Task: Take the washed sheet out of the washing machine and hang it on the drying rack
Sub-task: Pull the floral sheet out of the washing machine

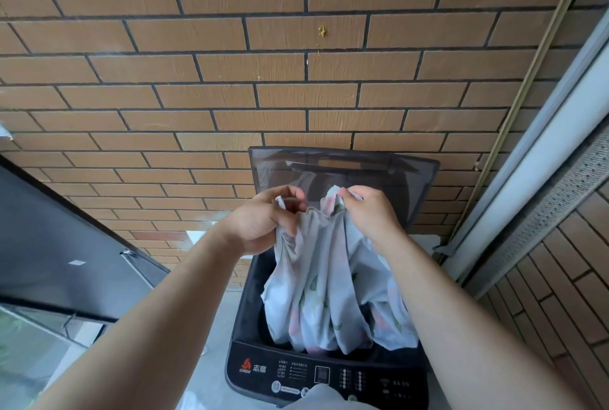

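Head view: the curled fingers (290, 194) of the left hand (263, 221) pinch the top edge of a pale blue cloth sheet with pink and green print (329, 284), and the right hand (370, 217) grips the same edge just beside it, fingers closed on the bunched cloth. The sheet hangs from both hands, and its lower part lies inside the black top-loading washing machine (329, 375). The dark transparent lid (346, 167) stands raised behind the hands, before a brown brick wall (230, 63).
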